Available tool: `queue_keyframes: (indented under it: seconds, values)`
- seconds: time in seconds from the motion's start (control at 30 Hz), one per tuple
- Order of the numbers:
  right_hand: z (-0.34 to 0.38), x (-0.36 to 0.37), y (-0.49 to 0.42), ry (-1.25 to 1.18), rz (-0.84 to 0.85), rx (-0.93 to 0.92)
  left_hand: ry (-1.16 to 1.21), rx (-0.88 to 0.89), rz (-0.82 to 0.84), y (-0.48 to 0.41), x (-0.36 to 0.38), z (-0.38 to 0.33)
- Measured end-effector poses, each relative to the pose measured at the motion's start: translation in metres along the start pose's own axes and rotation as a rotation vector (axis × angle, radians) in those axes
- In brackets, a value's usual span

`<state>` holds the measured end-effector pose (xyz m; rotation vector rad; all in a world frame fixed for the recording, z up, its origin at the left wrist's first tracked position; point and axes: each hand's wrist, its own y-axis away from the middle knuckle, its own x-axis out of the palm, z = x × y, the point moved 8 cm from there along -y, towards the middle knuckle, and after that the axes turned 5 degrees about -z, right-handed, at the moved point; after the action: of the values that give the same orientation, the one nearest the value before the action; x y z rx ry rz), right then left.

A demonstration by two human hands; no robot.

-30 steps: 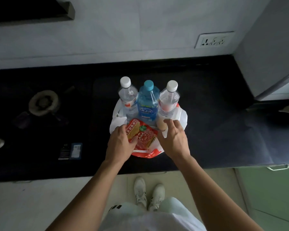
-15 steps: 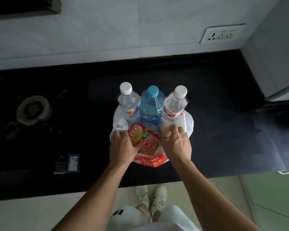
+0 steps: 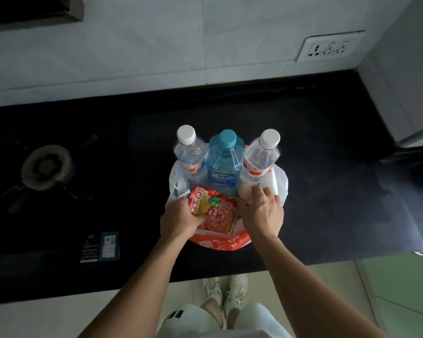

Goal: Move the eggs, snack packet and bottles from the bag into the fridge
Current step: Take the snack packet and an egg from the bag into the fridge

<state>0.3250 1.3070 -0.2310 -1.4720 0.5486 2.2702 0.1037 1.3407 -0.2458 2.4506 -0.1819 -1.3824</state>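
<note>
bag (image 3: 280, 181): white plastic with red print, sitting open on the black countertop (image 3: 327, 191); large white characters on the red part, folded, not readable
bottles: three standing upright in the bag's 12 o'clock half, touching side by side; left clear bottle (image 3: 189, 152) at 11, white cap, red-white label; blue bottle (image 3: 224, 164) at 12, teal cap, white script on a blue label, too blurred to read; right clear bottle (image 3: 260, 159) at 1, white cap, red-white label
snack packet (image 3: 217, 213): red, lying in the bag at 6; Chinese print plus a green round badge, not legible
left hand (image 3: 178, 219): fingers curling round the packet's 9 o'clock edge, gripping it
egg (image 3: 244, 192): pale brown, in the bag at the right clear bottle's foot
right hand (image 3: 261, 215): thumb and fingers closing round the egg, pinching it
burner (image 3: 45, 167): sitting at the bag's 9 o'clock
stickers (image 3: 100, 247): two at 8 o'clock, text too small
socket (image 3: 329, 46): on the wall at 1 o'clock
</note>
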Motion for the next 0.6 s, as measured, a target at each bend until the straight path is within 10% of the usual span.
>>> queue_keyframes:
  seconds: [0.6]
  values:
    - [0.001,-0.037,0.02,-0.456,0.132,0.014,0.895,-0.133,-0.031,0.043,-0.049,-0.009]
